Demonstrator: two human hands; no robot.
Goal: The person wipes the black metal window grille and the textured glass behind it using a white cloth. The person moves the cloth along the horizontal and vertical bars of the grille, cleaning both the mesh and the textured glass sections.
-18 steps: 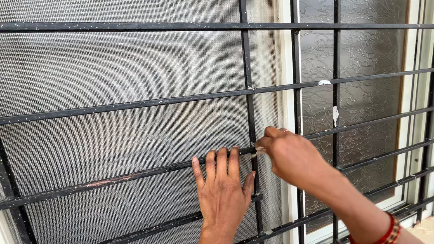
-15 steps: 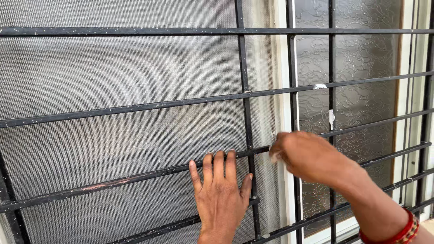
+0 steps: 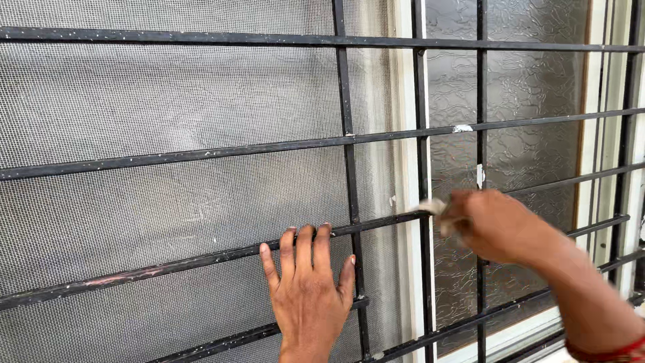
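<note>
A small pale scrap (image 3: 433, 206), perhaps a bit of abrasive paper or cloth, too blurred to tell which, sits pinched at the fingertips of the right hand (image 3: 497, 225). It presses against the black horizontal bar (image 3: 201, 259) of the window grille, right where that bar crosses a vertical bar (image 3: 421, 168) next to the white window frame (image 3: 405, 202). The right hand is closed around the scrap, fingers curled in, its forearm reaching in from the lower right with a red bangle (image 3: 605, 353) at the wrist.

The left hand (image 3: 306, 289) lies flat and open, holding nothing. Its fingers are spread and point upward, the fingertips reaching the same horizontal bar, the palm resting against the grey mesh screen (image 3: 168, 101) behind the grille, just left of another vertical bar (image 3: 346, 168).

The bars are painted black and flecked with pale specks; a worn, reddish patch shows on the horizontal bar far to the left. To the right of the white frame stands a pane of textured glass (image 3: 531, 81), with small white blobs of paint on the bars in front of it.
</note>
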